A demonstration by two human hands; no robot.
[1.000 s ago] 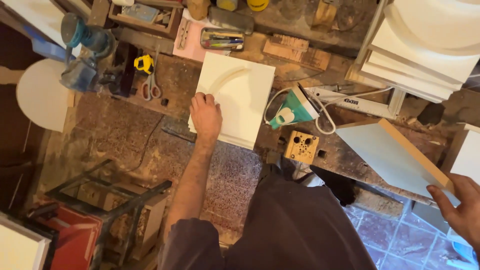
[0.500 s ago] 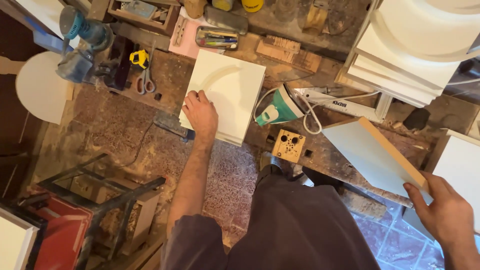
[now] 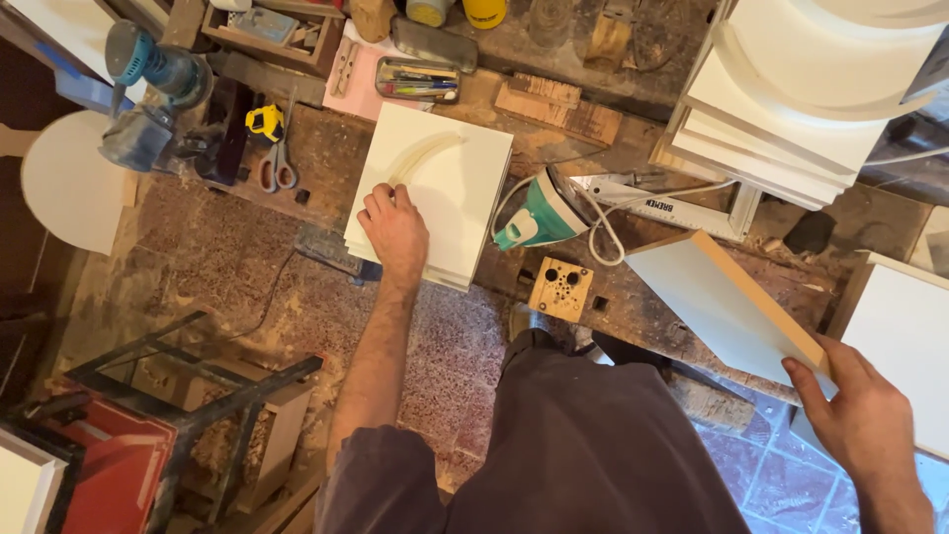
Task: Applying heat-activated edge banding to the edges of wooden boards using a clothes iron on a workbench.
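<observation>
Right hand [image 3: 858,405] is drawing the tilted white panel [image 3: 717,302] leftward and nearer the body; left hand [image 3: 395,232] is sliding slightly down the stacked white panels [image 3: 450,188].

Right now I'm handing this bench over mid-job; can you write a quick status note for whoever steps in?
Left hand: flat on the white square panel with a curved groove, top of a small stack at the edge of the worn wooden workbench.
Right hand: gripping the near corner of a white rectangular board with a bare wood edge, held tilted over the bench.
Teal iron sits between them.
Done: panels stacked.
Left: the held board is not yet set down.
</observation>
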